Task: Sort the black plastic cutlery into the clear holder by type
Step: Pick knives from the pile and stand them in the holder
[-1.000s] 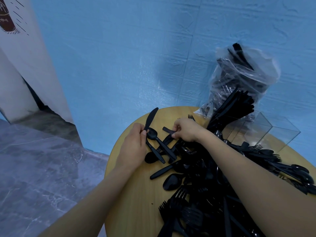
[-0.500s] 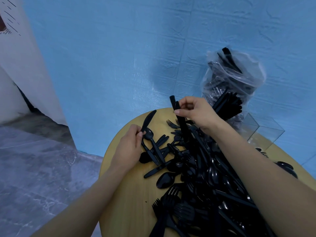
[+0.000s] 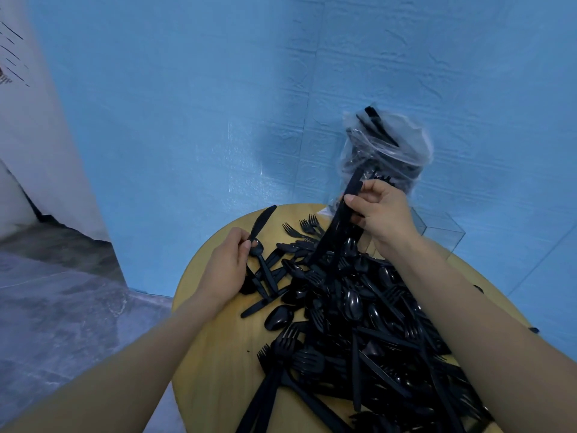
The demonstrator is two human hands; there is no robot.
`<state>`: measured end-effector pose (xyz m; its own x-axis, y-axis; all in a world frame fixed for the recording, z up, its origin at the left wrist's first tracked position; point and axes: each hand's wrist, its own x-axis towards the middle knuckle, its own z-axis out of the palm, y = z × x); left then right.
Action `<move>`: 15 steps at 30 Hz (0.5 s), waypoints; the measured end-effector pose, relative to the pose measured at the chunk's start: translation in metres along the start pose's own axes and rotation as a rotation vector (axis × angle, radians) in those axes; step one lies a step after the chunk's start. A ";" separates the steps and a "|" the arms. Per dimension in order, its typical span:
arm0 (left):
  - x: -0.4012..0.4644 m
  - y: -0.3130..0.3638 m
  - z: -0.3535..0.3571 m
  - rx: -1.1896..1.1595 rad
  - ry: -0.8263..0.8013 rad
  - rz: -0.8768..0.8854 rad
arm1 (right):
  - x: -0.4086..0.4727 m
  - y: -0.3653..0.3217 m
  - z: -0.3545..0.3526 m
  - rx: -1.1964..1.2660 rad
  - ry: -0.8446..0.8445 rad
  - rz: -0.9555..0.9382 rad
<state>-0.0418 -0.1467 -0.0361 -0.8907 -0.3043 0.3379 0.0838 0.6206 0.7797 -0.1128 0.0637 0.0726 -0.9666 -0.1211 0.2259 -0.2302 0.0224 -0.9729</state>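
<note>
A loose heap of black cutlery [image 3: 368, 323] covers the round surface [image 3: 212, 354] beneath both forearms. The left hand [image 3: 226, 267] pinches a knife [image 3: 261, 225] and a spoon [image 3: 260, 260] together. Further off, the right hand [image 3: 382, 212] curls its fingers [image 3: 352, 200] around a bundle of handles [image 3: 342, 226]. Just beyond them stands the clear holder [image 3: 443, 228]; next, probably, the bundle drops into one compartment.

Cutlery pile [image 3: 359, 314] and plastic bag [image 3: 387, 151] crowd the holder [image 3: 437, 226]; table's [image 3: 212, 354] left bare.
</note>
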 end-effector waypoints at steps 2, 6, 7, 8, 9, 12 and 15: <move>0.003 0.018 -0.002 -0.042 0.006 0.035 | -0.006 -0.002 -0.002 -0.003 -0.003 0.016; 0.005 0.059 -0.001 -0.118 -0.042 0.078 | -0.018 -0.014 -0.006 0.031 0.008 0.013; 0.004 0.067 0.000 -0.105 -0.071 0.097 | -0.022 -0.017 -0.006 0.033 -0.006 0.014; 0.002 0.074 0.002 -0.094 -0.102 0.117 | -0.027 -0.019 -0.006 0.031 -0.020 0.018; 0.000 0.080 0.003 -0.083 -0.133 0.132 | -0.031 -0.021 -0.006 0.034 -0.032 0.023; -0.008 0.089 0.005 -0.121 -0.235 0.127 | -0.042 -0.021 -0.007 0.081 -0.044 0.048; -0.014 0.090 0.008 -0.245 -0.368 0.064 | -0.048 -0.021 -0.014 0.097 -0.012 0.069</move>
<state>-0.0248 -0.0806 0.0253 -0.9762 0.0338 0.2142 0.2079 0.4272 0.8800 -0.0627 0.0826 0.0826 -0.9782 -0.1346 0.1579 -0.1503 -0.0646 -0.9865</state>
